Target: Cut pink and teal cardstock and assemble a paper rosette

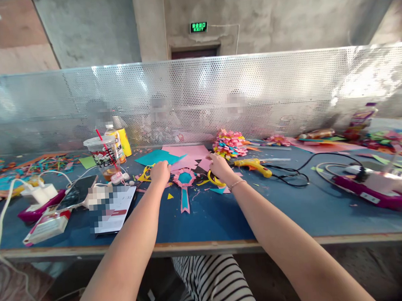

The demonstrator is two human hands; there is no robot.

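Paper rosette (184, 178) lies between both hands, untouched.

light: bright daylight | glare: perforated metal screen (369, 79) at 2 o'clock | shadows: soft | edges: wide-angle bending, corners darkened

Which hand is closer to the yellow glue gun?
The right hand. It rests on the paper just left of the yellow glue gun. The left hand is farther away, on the other side of the pink and blue paper rosette.
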